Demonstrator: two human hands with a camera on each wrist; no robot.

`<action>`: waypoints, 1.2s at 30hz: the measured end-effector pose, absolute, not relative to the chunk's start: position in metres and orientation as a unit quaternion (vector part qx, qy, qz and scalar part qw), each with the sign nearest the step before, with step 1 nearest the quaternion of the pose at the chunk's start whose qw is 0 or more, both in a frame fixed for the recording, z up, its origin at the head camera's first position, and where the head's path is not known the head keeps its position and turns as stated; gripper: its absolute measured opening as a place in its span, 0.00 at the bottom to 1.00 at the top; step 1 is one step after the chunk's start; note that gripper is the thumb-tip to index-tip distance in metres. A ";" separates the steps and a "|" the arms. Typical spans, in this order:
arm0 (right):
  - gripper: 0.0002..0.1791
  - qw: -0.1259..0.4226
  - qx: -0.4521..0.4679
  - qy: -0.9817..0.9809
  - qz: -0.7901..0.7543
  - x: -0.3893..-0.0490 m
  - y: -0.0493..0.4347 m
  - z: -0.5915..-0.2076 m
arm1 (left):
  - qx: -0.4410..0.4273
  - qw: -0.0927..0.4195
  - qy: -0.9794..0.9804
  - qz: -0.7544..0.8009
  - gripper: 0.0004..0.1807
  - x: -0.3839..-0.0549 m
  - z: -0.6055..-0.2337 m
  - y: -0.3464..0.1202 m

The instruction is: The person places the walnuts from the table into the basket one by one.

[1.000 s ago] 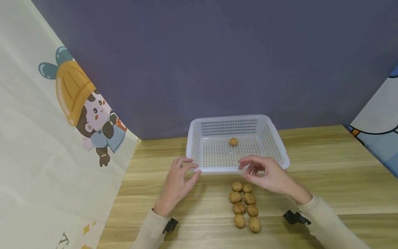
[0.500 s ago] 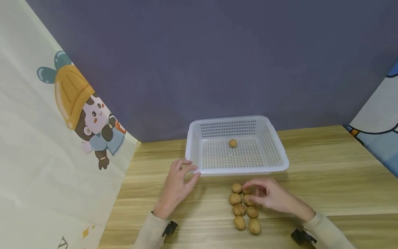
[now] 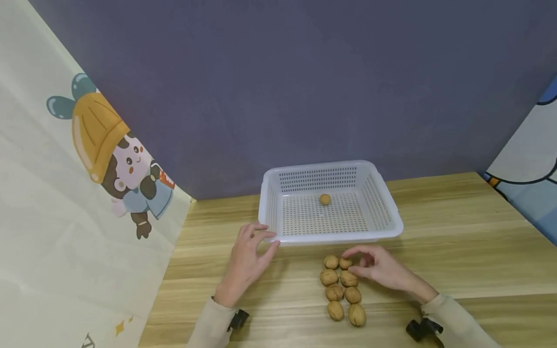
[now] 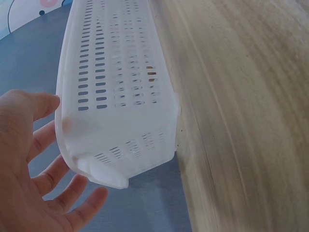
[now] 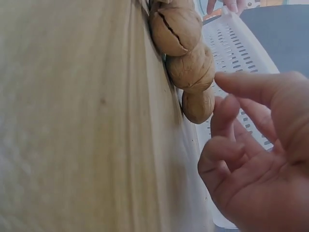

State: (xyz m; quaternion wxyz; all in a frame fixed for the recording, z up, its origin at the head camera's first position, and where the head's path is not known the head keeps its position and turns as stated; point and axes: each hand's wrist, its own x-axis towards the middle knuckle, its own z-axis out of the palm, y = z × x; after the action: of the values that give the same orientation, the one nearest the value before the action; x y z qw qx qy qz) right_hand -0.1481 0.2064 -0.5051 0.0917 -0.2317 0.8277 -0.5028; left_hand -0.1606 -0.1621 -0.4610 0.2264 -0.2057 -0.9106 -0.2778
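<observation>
A white perforated plastic basket (image 3: pixel 330 238) stands against the back wall with one walnut (image 3: pixel 325 199) inside. My left hand (image 3: pixel 248 261) holds the basket's front left corner. In the left wrist view, the thumb is at the rim and the fingers reach behind it. In front of the basket, several walnuts lie in two columns on the table. My right hand (image 3: pixel 385 270) is over the far end of the right column. Its thumb and index finger spread beside the far right walnut (image 3: pixel 345 263), fingertips right at its edge. A cracked walnut (image 5: pixel 176 30) shows nearer in the right wrist view.
The wooden table (image 3: pixel 439 232) meets a dark blue-grey wall (image 3: pixel 283 96) just behind the basket. A pale cloth (image 3: pixel 56 203) with a cartoon figure borders the left side, and another printed cloth (image 3: pixel 528 159) borders the right.
My right hand has moved from the basket's front rim down to the walnuts, then slightly back from the far right one, uncovering it. The left hand has stayed at the basket corner.
</observation>
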 end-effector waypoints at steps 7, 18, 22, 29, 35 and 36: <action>0.18 0.089 -0.223 0.829 -0.505 -0.150 0.204 -0.509 | -0.203 0.226 -0.912 -0.275 0.12 -0.159 -0.461 -0.163; 0.19 0.108 -0.227 0.837 -0.485 -0.153 0.206 -0.508 | -0.200 0.216 -0.915 -0.277 0.12 -0.160 -0.461 -0.164; 0.21 0.121 -0.224 0.838 -0.482 -0.154 0.208 -0.509 | -0.199 0.217 -0.915 -0.276 0.12 -0.160 -0.462 -0.164; 0.22 0.137 -0.217 0.839 -0.481 -0.153 0.209 -0.508 | -0.202 0.222 -0.913 -0.275 0.11 -0.159 -0.462 -0.163; 0.21 0.132 -0.213 0.845 -0.473 -0.153 0.211 -0.508 | -0.201 0.217 -0.915 -0.276 0.12 -0.159 -0.461 -0.162; 0.21 0.129 -0.212 0.846 -0.472 -0.153 0.211 -0.508 | -0.199 0.214 -0.915 -0.277 0.12 -0.159 -0.461 -0.162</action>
State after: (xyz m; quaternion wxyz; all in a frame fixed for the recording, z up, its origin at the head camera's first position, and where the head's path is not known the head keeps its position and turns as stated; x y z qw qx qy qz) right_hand -0.1532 0.2113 -0.5076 0.1290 -0.2124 0.8456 -0.4725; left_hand -0.1586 -0.1624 -0.4608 0.2139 -0.1994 -0.9153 -0.2771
